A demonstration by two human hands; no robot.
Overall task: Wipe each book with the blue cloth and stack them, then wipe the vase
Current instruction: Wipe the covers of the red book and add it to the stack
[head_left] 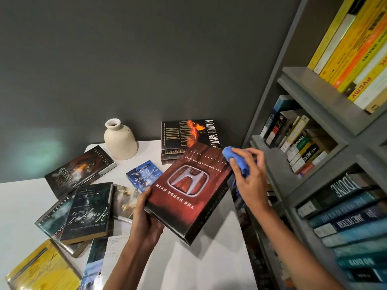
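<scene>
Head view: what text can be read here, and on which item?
"THE HONDA MYTH", "THE GENIUS AND HIS WAKE": red hardback book in the left hand.
"JOHN SANDFORD", "DARK OF THE MOON": black book by the wall.
"JOHN CONNOLLY", "THE LOVERS": dark book near the cream ceramic vase.
"King John": small blue paperback.
"DUNE": dark shelved spine.
"JAMES PATTERSON": navy shelved spine.
Most other shelf spines: too blurred.
</scene>
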